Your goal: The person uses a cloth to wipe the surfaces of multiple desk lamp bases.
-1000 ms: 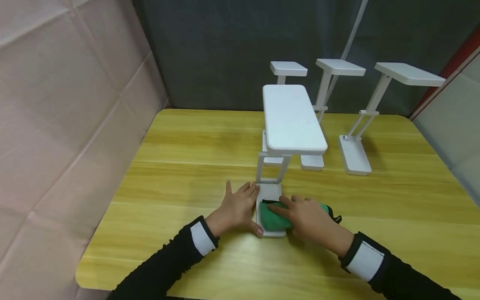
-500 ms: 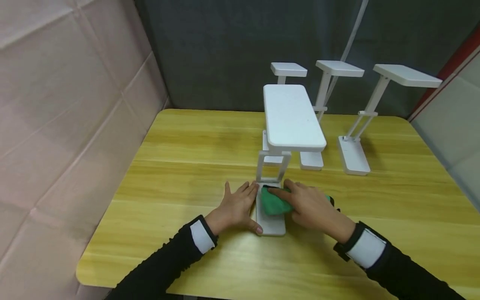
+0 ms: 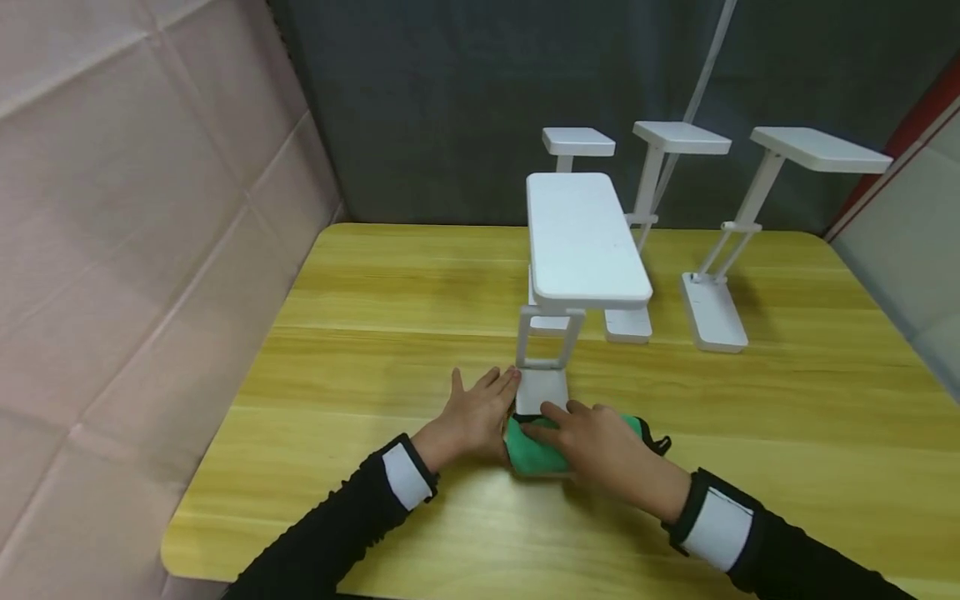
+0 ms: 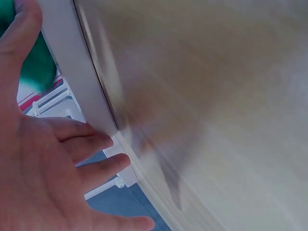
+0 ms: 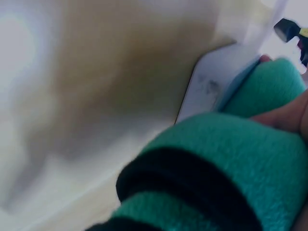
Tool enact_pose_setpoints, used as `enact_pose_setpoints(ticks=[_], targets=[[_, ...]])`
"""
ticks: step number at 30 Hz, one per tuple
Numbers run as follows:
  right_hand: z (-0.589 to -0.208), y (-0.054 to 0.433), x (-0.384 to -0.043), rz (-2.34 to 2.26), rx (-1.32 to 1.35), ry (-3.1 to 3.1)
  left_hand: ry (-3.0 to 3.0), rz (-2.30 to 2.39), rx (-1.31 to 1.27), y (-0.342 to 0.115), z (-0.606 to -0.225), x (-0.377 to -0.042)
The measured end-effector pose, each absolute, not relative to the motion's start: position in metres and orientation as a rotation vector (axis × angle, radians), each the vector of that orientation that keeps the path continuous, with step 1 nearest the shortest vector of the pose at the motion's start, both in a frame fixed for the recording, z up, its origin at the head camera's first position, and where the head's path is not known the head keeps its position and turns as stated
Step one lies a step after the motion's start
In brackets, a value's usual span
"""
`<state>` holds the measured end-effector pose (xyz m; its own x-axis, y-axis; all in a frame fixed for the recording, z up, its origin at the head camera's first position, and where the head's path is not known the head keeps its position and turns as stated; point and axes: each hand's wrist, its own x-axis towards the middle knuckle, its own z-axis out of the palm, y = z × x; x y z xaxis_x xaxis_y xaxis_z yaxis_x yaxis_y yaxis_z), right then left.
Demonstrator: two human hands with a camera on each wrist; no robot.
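A white folding desk lamp (image 3: 585, 242) stands nearest the front, its flat panel raised over a slim base (image 3: 542, 390). My left hand (image 3: 471, 421) lies along the left side of that base, fingers extended; in the left wrist view the fingertips meet the base's side wall (image 4: 79, 62). My right hand (image 3: 603, 450) holds a green cloth (image 3: 534, 450) with black edging and presses it over the base's front end. Bunched folds of the cloth (image 5: 231, 159) fill the right wrist view, the thumb (image 5: 284, 115) against them. The cloth covers the base's front part.
Behind stand three similar white lamps: a left lamp (image 3: 577, 142), a middle lamp (image 3: 681, 137) and a right lamp (image 3: 715, 312). All are on a wood-grain table (image 3: 360, 333). A pale padded wall (image 3: 112, 250) borders the left, a dark panel (image 3: 450, 108) the back.
The right hand slid the green cloth up the base towards the hinge, then back down to its front end. The left hand stayed at the base's left side.
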<state>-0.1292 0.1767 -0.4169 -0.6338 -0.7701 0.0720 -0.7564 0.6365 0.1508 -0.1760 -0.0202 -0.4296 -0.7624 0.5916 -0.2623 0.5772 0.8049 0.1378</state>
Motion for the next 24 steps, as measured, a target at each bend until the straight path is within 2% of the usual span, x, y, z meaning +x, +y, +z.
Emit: enact_pose_setpoints(ticks=[7, 10, 17, 20, 24], targets=[[-0.411, 0.204, -0.111, 0.396, 1.467, -2.944, 2.668, 0.083, 0.884, -0.019, -0.430, -0.177], [-0.408, 0.216, -0.121, 0.574, 1.393, -3.009, 2.665, 0.110, 0.879, -0.019, -0.431, -0.177], [-0.424, 0.221, -0.164, 0.162, 0.889, -2.884, 2.657, 0.098, 0.877, -0.019, -0.431, -0.179], [-0.431, 0.222, -0.164, 0.132, 0.866, -2.906, 2.652, 0.087, 0.891, -0.019, -0.432, -0.178], [-0.429, 0.227, -0.146, 0.249, 0.975, -2.955, 2.662, 0.064, 0.907, -0.018, -0.431, -0.177]])
